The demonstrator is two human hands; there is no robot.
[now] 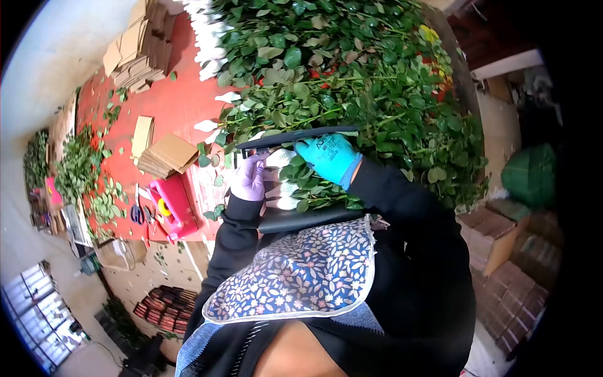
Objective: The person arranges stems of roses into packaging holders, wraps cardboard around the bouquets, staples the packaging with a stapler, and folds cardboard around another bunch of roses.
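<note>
My left hand (249, 180), in a thin lilac glove, has its fingers pinched together at the left end of a long black bar (286, 137); what they hold is hidden. In a turquoise work glove, my right hand (331, 158) is closed just below the same bar, over leafy stems; its grip is hidden too. Between the hands lie flower heads in white net sleeves (281, 188), with rose stems and green leaves (312, 185) to their right. A second black padded edge (308, 218) runs along the front, close to my apron (295, 270).
Beyond the bar, leafy stems (352, 81) cover the red table (188, 94). Cardboard pieces (166, 154) and a cardboard stack (135, 53) lie left. A pink tape dispenser (176, 207) and scissors (137, 212) sit near the front edge. Boxes (487, 239) stand right.
</note>
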